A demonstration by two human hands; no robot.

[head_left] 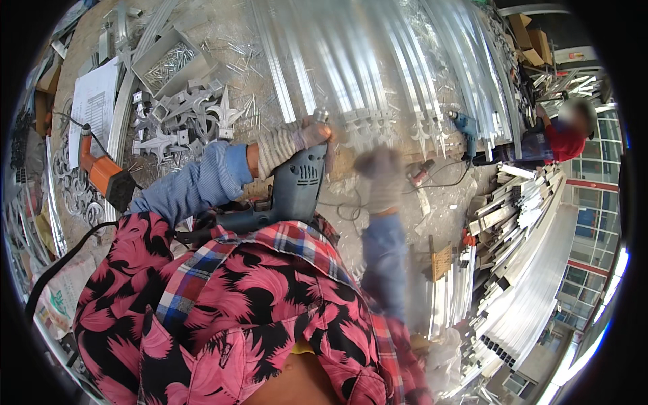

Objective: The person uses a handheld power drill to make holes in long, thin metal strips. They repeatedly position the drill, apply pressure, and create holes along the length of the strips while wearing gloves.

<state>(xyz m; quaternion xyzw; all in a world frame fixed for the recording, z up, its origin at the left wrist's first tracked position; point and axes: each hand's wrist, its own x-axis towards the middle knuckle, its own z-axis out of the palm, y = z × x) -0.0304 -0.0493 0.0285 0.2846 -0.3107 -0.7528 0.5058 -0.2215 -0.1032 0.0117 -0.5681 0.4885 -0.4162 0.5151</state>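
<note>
My left hand (pixel 290 145), in a grey striped glove, is wrapped round the front of a dark blue-grey power drill (pixel 297 185) just behind its metal chuck (pixel 320 116). The drill rests against my front, chuck pointing away, its handle towards my left. My right hand (pixel 379 177), also gloved, is smeared by motion, so its fingers cannot be made out. It is beside the near ends of several long silver metal bars (pixel 344 61). Spear-shaped metal finials (pixel 371 128) sit at those ends, just beyond my right hand.
On the left lie a heap of loose finials (pixel 182 118), an open box of screws or rivets (pixel 172 61), paper sheets (pixel 94 101) and an orange power tool (pixel 104 172). At right are another drill (pixel 464 128), trailing cords, stacked metal profiles (pixel 526 270) and a person in red (pixel 565 138).
</note>
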